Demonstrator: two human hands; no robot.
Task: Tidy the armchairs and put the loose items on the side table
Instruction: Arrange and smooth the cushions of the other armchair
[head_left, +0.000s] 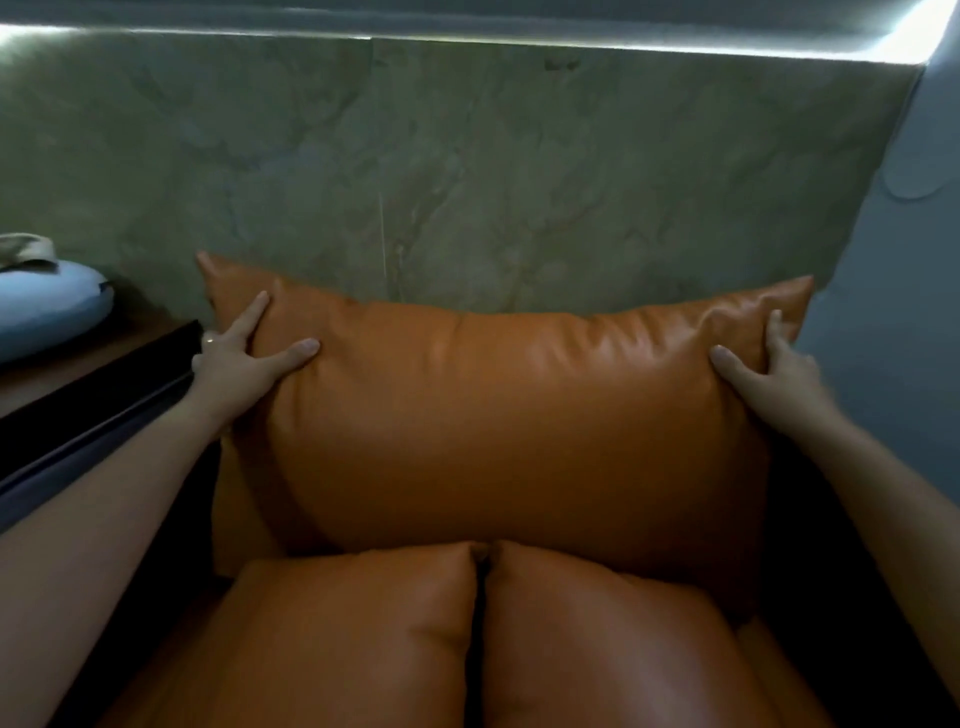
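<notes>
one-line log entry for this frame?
step: set back cushion | left hand: grips left edge | right hand: grips right edge | side table: blue pillow

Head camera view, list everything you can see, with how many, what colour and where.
back cushion: one, orange leather, upright against the wall, gripped at both ends
seat cushions: two, orange, side by side below it
side table: one, dark wood, far left
round pillow: one, pale blue, on the side table, beige item on top
wall: grey-green marbled, behind the chair
left hand: on the cushion's left end
right hand: on its right end
</notes>
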